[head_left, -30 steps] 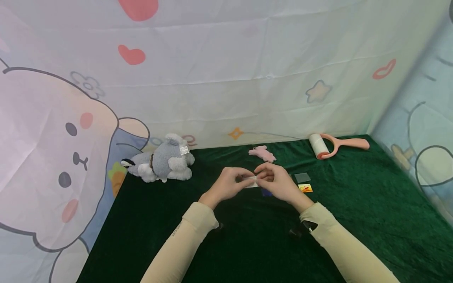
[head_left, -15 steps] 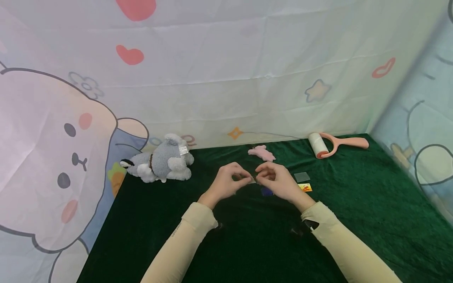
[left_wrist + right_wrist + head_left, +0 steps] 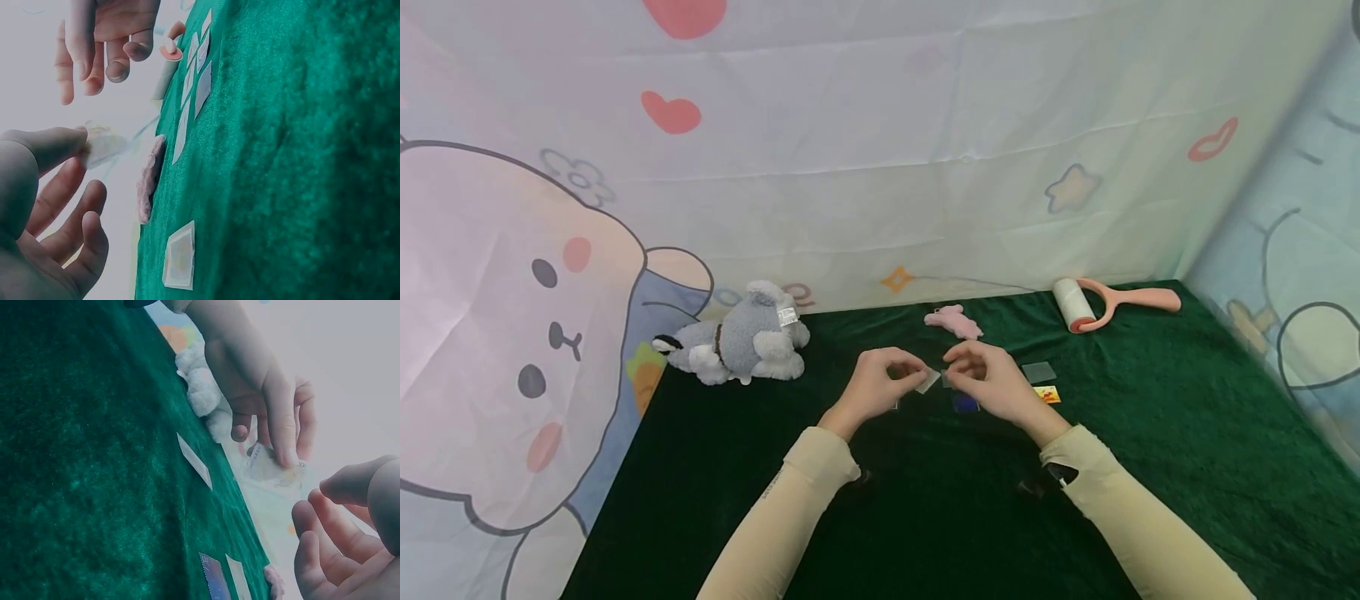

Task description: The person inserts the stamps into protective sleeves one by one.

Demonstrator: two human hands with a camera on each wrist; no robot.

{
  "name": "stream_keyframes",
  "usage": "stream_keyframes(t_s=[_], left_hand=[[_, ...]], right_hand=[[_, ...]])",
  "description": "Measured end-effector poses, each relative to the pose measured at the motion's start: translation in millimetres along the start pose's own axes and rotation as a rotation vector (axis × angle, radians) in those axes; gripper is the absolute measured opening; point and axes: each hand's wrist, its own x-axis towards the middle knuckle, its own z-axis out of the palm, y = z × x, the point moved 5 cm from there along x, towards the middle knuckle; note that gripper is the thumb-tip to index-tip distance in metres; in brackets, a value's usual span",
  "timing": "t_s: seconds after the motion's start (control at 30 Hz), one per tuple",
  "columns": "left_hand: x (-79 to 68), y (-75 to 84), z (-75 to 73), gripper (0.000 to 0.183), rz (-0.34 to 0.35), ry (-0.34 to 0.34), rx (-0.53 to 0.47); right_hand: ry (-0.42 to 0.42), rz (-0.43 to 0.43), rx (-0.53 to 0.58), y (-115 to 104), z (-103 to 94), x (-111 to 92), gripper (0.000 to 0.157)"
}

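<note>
My left hand (image 3: 880, 383) pinches a small clear plastic sleeve (image 3: 103, 145) by one edge between thumb and index finger, above the green cloth. In the right wrist view the sleeve (image 3: 275, 469) looks see-through, with faint marks; what it contains, if anything, I cannot tell. Close by on its right, my right hand (image 3: 988, 383) hovers with loosely bent fingers and nothing visible in its grasp. Beneath the hands lie a blue-purple stamp-like piece (image 3: 214, 576) with a toothed edge and a pale flat piece (image 3: 195, 461). A yellow-red card (image 3: 1047, 394) lies beside the right wrist.
A greyish clear square (image 3: 1039, 372) lies behind the yellow-red card. Farther back are a pink plush (image 3: 955, 322) and a lint roller (image 3: 1075, 307) with a pink handle. A grey plush toy (image 3: 748, 337) lies at the back left, before a printed curtain (image 3: 850, 167).
The hands have parted slightly. The sleeve, earlier between both hands' fingertips, now sits in the left hand alone and is tilted. The right fingers have come away from it.
</note>
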Motion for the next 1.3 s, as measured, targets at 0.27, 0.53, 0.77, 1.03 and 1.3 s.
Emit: stream_keyframes(t_s=[0.27, 0.53, 0.77, 1.03, 1.3], left_hand=[[0.8, -7.5, -1.8, 0.015, -0.096, 0.031, 0.011], [0.1, -15.6, 0.7, 0.013, -0.204, 0.024, 0.001], [0.1, -20.4, 5.9, 0.014, -0.281, -0.033, 0.028], [3.4, -22.0, 10.8, 0.013, -0.333, -0.076, 0.054], [7.1, -22.4, 13.4, 0.015, -0.383, -0.072, 0.152]], right_hand=[[0.007, -0.011, -0.01, -2.3, 0.1, -0.9, 0.026], [0.004, -0.013, -0.003, -1.4, 2.0, -0.1, 0.027], [0.003, -0.008, -0.017, 0.0, 3.3, 1.1, 0.024], [-0.003, -0.007, -0.026, 0.0, 4.5, 1.4, 0.02], [0.0, 0.001, -0.033, -0.4, 3.9, 1.1, 0.021]])
